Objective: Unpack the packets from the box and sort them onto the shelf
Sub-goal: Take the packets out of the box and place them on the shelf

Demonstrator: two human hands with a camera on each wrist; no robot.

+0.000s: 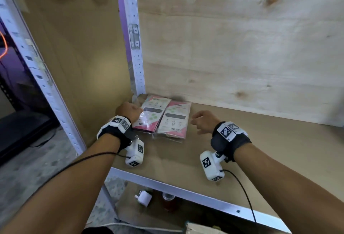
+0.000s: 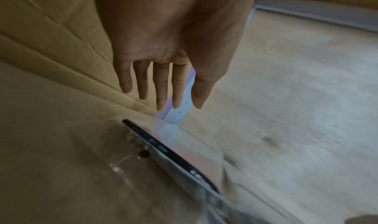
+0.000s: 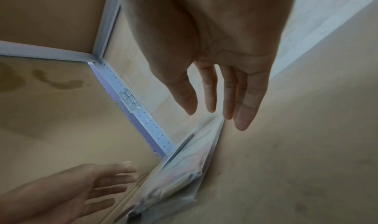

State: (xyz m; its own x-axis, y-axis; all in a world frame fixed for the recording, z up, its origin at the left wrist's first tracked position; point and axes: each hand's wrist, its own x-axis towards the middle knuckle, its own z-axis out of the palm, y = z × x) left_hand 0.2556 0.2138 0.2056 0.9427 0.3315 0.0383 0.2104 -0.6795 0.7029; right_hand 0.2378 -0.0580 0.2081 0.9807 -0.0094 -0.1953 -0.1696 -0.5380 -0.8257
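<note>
Two pink-and-white packets in clear plastic lie side by side on the brown shelf board (image 1: 232, 140), in its back left corner: the left packet (image 1: 151, 112) and the right packet (image 1: 174, 120). My left hand (image 1: 128, 112) hovers at the left packet's left edge, fingers straight and spread, holding nothing. My right hand (image 1: 203, 122) hangs just right of the right packet, fingers straight, holding nothing. In the left wrist view the left hand (image 2: 163, 85) is above a packet's dark edge (image 2: 174, 156). In the right wrist view the right hand (image 3: 223, 101) is above the packets (image 3: 184, 171).
A white perforated upright (image 1: 134, 44) stands in the corner behind the packets, with plywood panels (image 1: 242, 47) behind and to the left. The shelf's white front rail (image 1: 186, 191) runs below my wrists. A cardboard box corner (image 1: 201, 229) shows at the bottom. A white plug (image 1: 144, 198) lies below.
</note>
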